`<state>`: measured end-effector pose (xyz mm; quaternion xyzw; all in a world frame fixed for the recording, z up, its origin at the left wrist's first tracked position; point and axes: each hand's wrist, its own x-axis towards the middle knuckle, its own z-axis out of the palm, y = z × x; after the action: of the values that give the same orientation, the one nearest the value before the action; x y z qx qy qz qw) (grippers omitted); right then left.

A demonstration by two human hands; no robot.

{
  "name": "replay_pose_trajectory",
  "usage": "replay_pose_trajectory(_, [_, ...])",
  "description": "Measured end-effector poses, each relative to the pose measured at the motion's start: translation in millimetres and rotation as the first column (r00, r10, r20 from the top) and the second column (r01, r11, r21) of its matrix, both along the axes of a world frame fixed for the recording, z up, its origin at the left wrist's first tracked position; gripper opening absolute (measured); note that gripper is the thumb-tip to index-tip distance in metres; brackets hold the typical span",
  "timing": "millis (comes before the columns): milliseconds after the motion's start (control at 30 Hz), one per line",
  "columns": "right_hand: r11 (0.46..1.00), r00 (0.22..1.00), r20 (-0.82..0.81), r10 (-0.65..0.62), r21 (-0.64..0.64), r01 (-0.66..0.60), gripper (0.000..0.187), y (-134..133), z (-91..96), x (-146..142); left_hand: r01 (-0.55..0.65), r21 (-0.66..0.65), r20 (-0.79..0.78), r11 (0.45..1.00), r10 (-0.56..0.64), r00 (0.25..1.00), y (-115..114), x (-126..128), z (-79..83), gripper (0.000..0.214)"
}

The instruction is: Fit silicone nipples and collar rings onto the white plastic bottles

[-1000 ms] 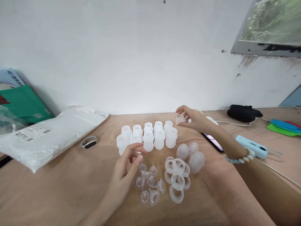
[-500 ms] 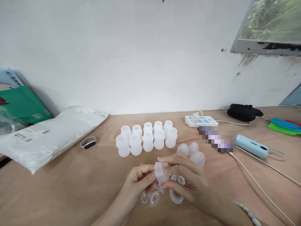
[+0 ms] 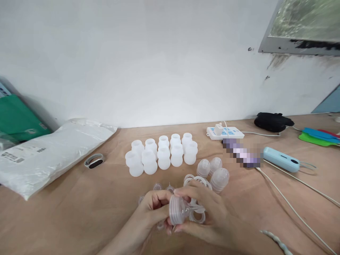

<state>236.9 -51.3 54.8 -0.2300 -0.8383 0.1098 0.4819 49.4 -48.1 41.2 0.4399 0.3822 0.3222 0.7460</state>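
Between my two hands is a clear ribbed bottle collar (image 3: 175, 211) with a funnel-shaped piece narrowing to a spout toward the right. My left hand (image 3: 148, 216) pinches the collar's left side. My right hand (image 3: 212, 212) has its fingers at the collar's upper edge and its thumb at the lower edge, around the spout. Behind and below the right hand lie several clear rings (image 3: 198, 216), partly hidden. Small clear teat-like pieces (image 3: 157, 186) lie behind the left hand, also partly covered. Several clear domed caps (image 3: 220, 180) stand beyond the right hand.
Two rows of white waisted bottles (image 3: 164, 157) stand open-topped beyond my hands. At left are a white plastic parcel (image 3: 53, 152) and a wristband (image 3: 94, 161). A power strip (image 3: 225, 132), a light-blue device (image 3: 281, 159), cables and a black pouch (image 3: 273, 122) lie at right.
The collar has turned in my hands, so its funnel and spout now show. Both hands sit slightly lower and more to the left, and the view has shifted a little.
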Motion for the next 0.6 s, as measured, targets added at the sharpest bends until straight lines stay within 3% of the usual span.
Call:
replay_pose_trajectory(133, [0.964, 0.995, -0.102, 0.022, -0.26, -0.048, 0.033, 2.4, -2.9, 0.5, 0.007, -0.003, 0.018, 1.0, -0.007, 1.0, -2.2, 0.6, 5.6, 0.032])
replay_pose_trajectory(300, [0.779, 0.962, -0.274, 0.013, -0.6, -0.182, 0.036, 3.4, -7.0, -1.6, -0.005, 0.017, 0.055, 1.0, 0.004, 0.998, -3.4, 1.6, 12.4, 0.04])
replay_pose_trajectory(500, [0.631, 0.892, -0.452, 0.006, -0.69, -0.354, 0.05, 10.9, -10.7, 1.2, -0.003, 0.06, 0.061, 0.998, 0.0, 0.998, -1.1, 0.8, 14.2, 0.042])
replay_pose_trajectory(567, [0.636, 0.87, -0.492, -0.009, -0.675, -0.375, 0.05, 18.6, -7.9, 12.5, -0.02, 0.074, 0.068, 0.997, 0.015, 0.998, 1.7, -1.7, 10.2, 0.042])
replay_pose_trajectory(600, [0.673, 0.865, -0.5, -0.044, -0.655, -0.344, 0.047, 22.5, -5.0, 20.0, -0.04, 0.078, 0.075, 0.996, 0.035, 0.997, 3.5, -3.3, 7.9, 0.041])
